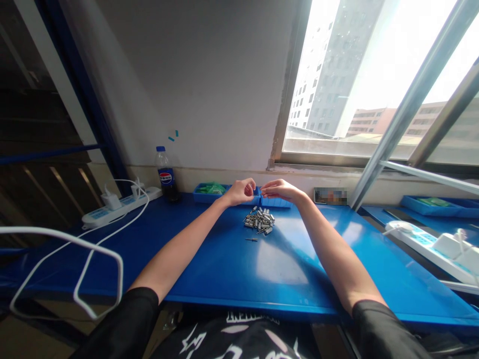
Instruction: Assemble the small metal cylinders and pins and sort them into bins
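Note:
My left hand (242, 191) and my right hand (279, 189) are raised close together over the far part of the blue table (209, 259). Both have their fingers curled in a pinch, fingertips nearly touching; what they hold is too small to name. Just below them lies a pile of several small grey metal parts (259, 221). One thin pin-like piece (251, 240) lies alone in front of the pile. Behind the hands stand shallow blue trays (275, 202), one holding green pieces (211, 189).
A cola bottle (165, 173) stands at the back left beside a white power strip (119, 206) with plugs and a looping white cable (93, 259). Another power strip (430, 247) and blue tray (437, 204) lie at the right, under the window.

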Demonstrator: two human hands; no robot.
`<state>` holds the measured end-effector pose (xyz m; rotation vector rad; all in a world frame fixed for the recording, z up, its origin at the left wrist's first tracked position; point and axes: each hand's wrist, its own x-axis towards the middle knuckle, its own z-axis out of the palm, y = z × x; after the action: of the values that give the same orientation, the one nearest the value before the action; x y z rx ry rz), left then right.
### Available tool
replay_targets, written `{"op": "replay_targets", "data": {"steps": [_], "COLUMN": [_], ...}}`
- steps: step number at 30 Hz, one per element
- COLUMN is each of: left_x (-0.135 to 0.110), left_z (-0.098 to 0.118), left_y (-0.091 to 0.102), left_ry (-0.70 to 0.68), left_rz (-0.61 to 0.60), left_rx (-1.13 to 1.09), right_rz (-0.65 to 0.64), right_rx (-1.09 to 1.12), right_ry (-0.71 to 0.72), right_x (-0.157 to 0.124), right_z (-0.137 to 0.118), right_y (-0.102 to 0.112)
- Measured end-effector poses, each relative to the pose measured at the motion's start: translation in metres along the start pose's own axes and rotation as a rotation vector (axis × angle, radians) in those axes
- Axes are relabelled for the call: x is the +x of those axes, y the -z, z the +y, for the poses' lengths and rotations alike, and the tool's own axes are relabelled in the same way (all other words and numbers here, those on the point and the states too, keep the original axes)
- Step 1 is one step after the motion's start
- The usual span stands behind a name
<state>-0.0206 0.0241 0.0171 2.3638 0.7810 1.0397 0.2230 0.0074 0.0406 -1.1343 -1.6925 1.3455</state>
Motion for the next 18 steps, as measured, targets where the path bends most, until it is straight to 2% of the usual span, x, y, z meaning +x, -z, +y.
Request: {"op": "replay_targets", "data": {"steps": [13,16,18], "left_x": [0.002,0.0015,0.0001], "left_z": [0.0059,0.0064,0.0073], "left_y": [-0.0005,0.0013,0.003], "left_ry": [-0.025,0.003,0.041], "left_rz": [0.0,-0.044,-0.131], "left_rx": [0.024,0.084,0.116], "right_rz": [-0.038,0.013,0.095], "right_rx": [-0.069,-0.089,-0.143], "right_ry": [0.002,0.002,-0.003], "right_x": [0.0034,0.0041,0.0046], "right_z": [0.0013,0.0015,0.0014], "right_y": [-0.0115,-0.0099,-0.0069]}}
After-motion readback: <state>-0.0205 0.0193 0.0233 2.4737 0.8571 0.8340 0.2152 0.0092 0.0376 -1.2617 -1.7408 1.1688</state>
